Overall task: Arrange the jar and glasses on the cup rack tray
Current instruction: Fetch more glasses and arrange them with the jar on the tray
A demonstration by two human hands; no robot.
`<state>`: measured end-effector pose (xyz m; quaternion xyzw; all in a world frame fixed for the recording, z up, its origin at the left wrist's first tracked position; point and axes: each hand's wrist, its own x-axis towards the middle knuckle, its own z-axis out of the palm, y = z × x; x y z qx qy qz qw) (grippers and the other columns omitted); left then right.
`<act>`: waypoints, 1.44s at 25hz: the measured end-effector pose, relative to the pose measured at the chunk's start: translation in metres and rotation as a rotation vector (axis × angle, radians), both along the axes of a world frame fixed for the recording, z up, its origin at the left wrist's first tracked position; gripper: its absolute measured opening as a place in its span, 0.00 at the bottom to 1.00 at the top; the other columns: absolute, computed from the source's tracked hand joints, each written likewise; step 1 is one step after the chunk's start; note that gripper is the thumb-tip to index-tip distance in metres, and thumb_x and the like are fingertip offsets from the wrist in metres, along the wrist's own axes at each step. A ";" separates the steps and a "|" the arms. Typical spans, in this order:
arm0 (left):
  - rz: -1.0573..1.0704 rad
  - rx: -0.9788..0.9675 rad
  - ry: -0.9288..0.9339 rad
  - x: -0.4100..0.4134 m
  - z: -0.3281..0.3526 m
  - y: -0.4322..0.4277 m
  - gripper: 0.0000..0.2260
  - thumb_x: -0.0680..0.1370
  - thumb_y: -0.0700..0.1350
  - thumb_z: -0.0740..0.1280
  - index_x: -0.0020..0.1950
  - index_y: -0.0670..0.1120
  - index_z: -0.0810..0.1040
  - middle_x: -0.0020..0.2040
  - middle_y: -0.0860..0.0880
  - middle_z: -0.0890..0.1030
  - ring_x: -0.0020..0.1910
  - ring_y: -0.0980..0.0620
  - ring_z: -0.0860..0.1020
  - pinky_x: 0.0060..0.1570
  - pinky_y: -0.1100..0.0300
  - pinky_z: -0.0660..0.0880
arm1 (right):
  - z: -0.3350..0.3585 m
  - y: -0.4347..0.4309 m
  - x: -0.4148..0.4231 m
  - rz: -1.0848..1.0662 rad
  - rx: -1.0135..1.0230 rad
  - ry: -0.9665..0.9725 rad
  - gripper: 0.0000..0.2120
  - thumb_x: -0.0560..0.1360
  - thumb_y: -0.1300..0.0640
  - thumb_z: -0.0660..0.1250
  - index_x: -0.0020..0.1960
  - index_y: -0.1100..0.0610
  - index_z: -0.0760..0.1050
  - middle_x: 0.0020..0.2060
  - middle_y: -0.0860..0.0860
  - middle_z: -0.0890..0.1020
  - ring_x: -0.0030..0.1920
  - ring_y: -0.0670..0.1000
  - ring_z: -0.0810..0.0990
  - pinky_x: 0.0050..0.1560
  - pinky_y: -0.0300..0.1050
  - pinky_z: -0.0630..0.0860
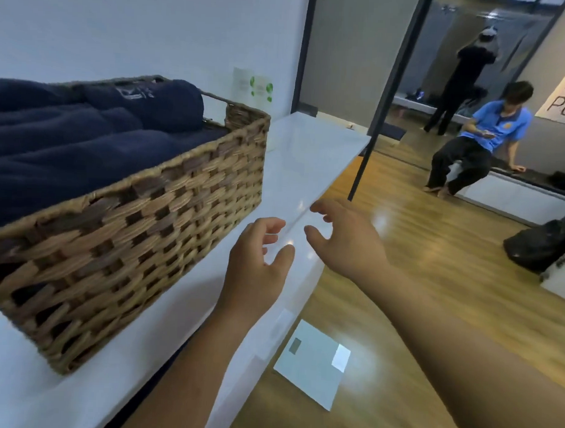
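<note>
Head view shows both hands stretched forward over the front edge of a white desk [308, 157], and both are empty. On the left hand [256, 270] the fingers [268, 227] are curled loosely, with a narrow gap to the thumb and nothing between them. The right hand [344, 238] is spread wider, palm down, and it hangs partly past the desk edge above the wooden floor [416, 282]. Just beside the left hand stands a woven basket [139, 228] filled with dark blue towels [85, 133]. The jar, the glasses and the cup rack tray are nowhere in this view, so I cannot say where they are; probably the person must turn or walk to find them. I judge that glass pieces will be stiff, smooth, a little slippery and easy to break. Each glass is best taken around its body, and the jar, likely heavier, low on its body, maybe with the second hand under it.
</note>
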<state>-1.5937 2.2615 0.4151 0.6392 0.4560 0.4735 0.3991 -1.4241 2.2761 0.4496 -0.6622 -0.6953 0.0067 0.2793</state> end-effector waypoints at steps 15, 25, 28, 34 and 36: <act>0.371 -0.163 0.010 0.096 -0.012 0.141 0.21 0.72 0.56 0.65 0.64 0.65 0.69 0.67 0.60 0.73 0.67 0.60 0.69 0.62 0.60 0.70 | -0.018 0.247 0.033 0.495 -0.076 0.343 0.27 0.70 0.50 0.74 0.65 0.52 0.67 0.55 0.49 0.76 0.53 0.50 0.76 0.51 0.48 0.74; 0.990 -0.142 -0.123 0.127 -0.005 0.247 0.43 0.74 0.60 0.68 0.78 0.53 0.44 0.78 0.50 0.56 0.75 0.56 0.54 0.72 0.59 0.50 | -0.063 0.309 0.014 0.699 -0.233 0.176 0.37 0.73 0.49 0.67 0.76 0.52 0.54 0.61 0.52 0.77 0.60 0.56 0.75 0.58 0.51 0.68; 1.033 -0.142 -0.056 0.125 -0.013 0.258 0.45 0.69 0.67 0.68 0.77 0.58 0.44 0.76 0.49 0.63 0.74 0.46 0.62 0.71 0.45 0.62 | -0.065 0.313 0.008 0.695 -0.112 0.113 0.31 0.73 0.48 0.65 0.72 0.53 0.59 0.53 0.53 0.78 0.54 0.58 0.75 0.51 0.50 0.66; 0.966 -0.112 -0.064 0.125 -0.019 0.259 0.48 0.64 0.66 0.73 0.75 0.61 0.49 0.71 0.51 0.70 0.68 0.49 0.71 0.66 0.47 0.70 | -0.064 0.316 0.006 0.673 -0.195 0.336 0.31 0.67 0.34 0.63 0.63 0.49 0.62 0.47 0.46 0.78 0.48 0.53 0.78 0.49 0.49 0.72; 0.924 -0.085 -0.035 0.122 -0.022 0.258 0.49 0.61 0.65 0.74 0.75 0.58 0.51 0.69 0.50 0.70 0.67 0.51 0.71 0.65 0.47 0.71 | -0.064 0.317 0.006 0.623 -0.247 0.456 0.32 0.61 0.29 0.64 0.57 0.46 0.62 0.43 0.43 0.78 0.44 0.50 0.79 0.44 0.48 0.74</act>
